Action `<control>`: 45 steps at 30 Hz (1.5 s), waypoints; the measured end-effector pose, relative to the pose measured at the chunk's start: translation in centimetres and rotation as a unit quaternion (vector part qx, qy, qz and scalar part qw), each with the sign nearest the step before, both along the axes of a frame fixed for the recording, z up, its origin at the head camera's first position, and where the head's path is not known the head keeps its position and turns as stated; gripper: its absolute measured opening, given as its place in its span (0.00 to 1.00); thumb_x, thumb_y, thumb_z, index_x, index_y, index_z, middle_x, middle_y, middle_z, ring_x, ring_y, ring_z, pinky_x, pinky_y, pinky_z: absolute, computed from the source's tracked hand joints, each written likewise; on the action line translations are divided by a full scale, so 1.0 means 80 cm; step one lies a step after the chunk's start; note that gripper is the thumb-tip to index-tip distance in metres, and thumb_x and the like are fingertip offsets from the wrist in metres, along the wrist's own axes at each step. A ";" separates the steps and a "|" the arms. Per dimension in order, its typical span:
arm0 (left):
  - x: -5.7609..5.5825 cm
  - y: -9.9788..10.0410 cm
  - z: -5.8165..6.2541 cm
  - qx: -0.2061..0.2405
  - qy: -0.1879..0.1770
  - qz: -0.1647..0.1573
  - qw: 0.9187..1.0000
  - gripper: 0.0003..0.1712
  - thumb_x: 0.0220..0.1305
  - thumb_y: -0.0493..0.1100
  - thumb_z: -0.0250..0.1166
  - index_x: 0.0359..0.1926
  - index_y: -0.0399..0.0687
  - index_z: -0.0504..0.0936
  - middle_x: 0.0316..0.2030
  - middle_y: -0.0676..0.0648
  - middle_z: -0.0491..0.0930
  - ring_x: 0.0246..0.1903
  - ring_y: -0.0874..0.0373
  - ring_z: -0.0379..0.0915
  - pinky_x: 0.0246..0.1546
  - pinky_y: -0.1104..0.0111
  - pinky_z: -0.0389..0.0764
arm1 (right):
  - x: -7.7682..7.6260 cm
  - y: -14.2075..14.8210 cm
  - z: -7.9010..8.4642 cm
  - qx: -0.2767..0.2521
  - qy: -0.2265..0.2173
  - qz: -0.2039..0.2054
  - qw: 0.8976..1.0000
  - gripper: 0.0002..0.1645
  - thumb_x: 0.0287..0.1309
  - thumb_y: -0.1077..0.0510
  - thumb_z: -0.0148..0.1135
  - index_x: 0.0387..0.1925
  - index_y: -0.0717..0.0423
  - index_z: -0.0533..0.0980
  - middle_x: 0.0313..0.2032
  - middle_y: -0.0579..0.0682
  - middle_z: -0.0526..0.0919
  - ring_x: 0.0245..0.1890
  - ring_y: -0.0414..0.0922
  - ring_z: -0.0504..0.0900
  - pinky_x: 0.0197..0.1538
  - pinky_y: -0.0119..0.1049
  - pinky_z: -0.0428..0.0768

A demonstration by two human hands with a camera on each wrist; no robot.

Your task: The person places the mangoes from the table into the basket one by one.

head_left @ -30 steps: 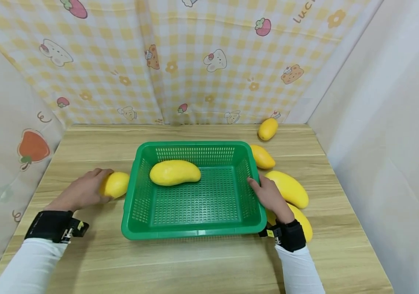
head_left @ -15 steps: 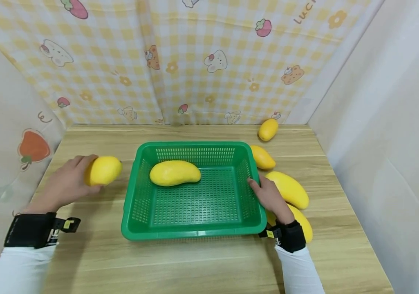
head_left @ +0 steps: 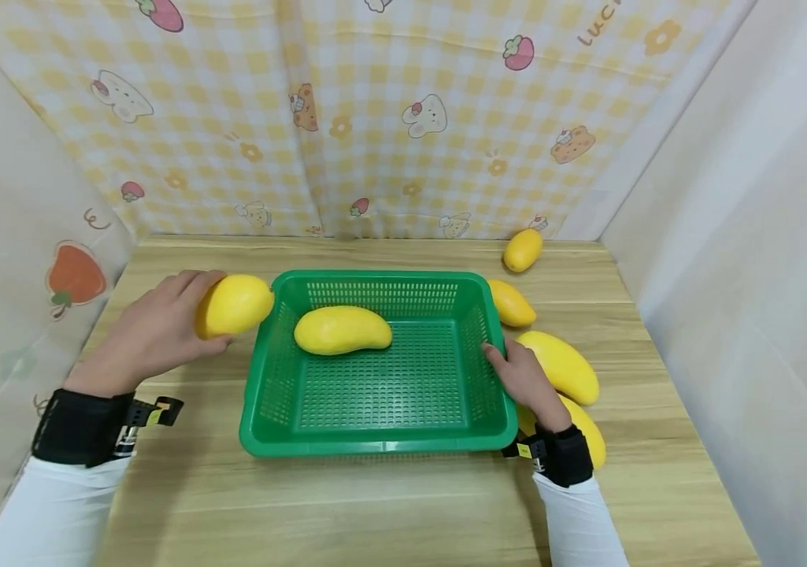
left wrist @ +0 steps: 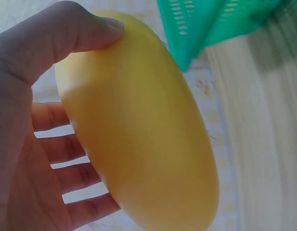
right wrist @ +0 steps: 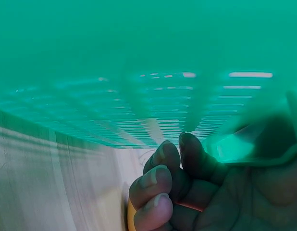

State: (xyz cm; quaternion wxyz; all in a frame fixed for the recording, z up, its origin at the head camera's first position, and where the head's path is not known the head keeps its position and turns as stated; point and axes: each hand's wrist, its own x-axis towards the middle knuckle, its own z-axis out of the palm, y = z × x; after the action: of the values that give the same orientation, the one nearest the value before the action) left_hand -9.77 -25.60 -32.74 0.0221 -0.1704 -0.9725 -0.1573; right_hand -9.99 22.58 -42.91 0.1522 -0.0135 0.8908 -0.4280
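Note:
My left hand [head_left: 155,331] grips a plump yellow mango [head_left: 236,305], raised above the table beside the basket's far left corner. The left wrist view shows the thumb over one end of this mango [left wrist: 143,130] and the fingers along its side. A green plastic basket [head_left: 382,446] sits mid-table with one large mango [head_left: 342,331] lying in its left part. On the basket's right rim my right hand [head_left: 525,379] keeps hold, thumb inside the wall. Its fingers [right wrist: 151,178] curl outside against the slotted wall in the right wrist view.
Right of the basket, two large mangoes [head_left: 557,366] lie close to my right wrist, one partly under the forearm. Farther back are a smaller mango [head_left: 512,304] against the basket and another [head_left: 523,250] near the back edge. Curtains [head_left: 375,157] surround the wooden table [head_left: 346,512].
My left hand has lifted the mango off the table, swinging first left, then back right and away toward the basket's rim. The right hand stays on the basket. The head view shifts slightly.

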 end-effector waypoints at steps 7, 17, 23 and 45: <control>-0.002 0.026 0.017 0.002 -0.005 -0.013 1.000 0.47 0.47 0.52 0.74 0.65 0.37 0.64 0.53 0.33 0.69 0.45 0.40 0.69 0.36 0.44 0.74 | 0.000 -0.002 0.002 0.002 -0.001 -0.003 1.000 0.27 0.72 0.43 0.43 0.49 0.63 0.71 0.34 0.56 0.80 0.29 0.45 0.81 0.34 0.40 0.79; -0.007 0.053 0.013 -0.017 -0.001 -0.055 0.998 0.46 0.47 0.54 0.72 0.63 0.37 0.66 0.52 0.36 0.71 0.44 0.43 0.71 0.36 0.48 0.76 | 0.000 -0.003 0.004 0.013 0.002 0.001 1.000 0.27 0.72 0.43 0.42 0.48 0.63 0.71 0.33 0.56 0.80 0.28 0.45 0.81 0.33 0.40 0.79; -0.010 0.070 0.013 -0.019 0.011 -0.079 0.997 0.45 0.47 0.54 0.72 0.63 0.35 0.67 0.51 0.36 0.72 0.45 0.42 0.71 0.38 0.49 0.76 | -0.001 -0.001 0.004 0.012 0.004 0.004 1.000 0.27 0.72 0.42 0.42 0.47 0.64 0.71 0.32 0.55 0.80 0.28 0.45 0.81 0.34 0.40 0.79; -0.017 0.183 -0.030 -0.163 -0.003 -0.186 0.969 0.45 0.47 0.62 0.70 0.57 0.35 0.72 0.43 0.39 0.76 0.38 0.45 0.74 0.35 0.57 0.78 | 0.000 -0.004 0.004 0.000 0.000 0.002 1.000 0.27 0.72 0.43 0.42 0.48 0.64 0.70 0.33 0.56 0.79 0.28 0.46 0.80 0.34 0.40 0.79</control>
State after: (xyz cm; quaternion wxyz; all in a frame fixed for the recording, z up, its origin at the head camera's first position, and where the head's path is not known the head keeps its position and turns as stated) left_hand -11.10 -10.94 -35.14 -0.0384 -0.3494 -0.9362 0.0011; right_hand -10.00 22.30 -42.56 0.1528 -0.0153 0.8906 -0.4282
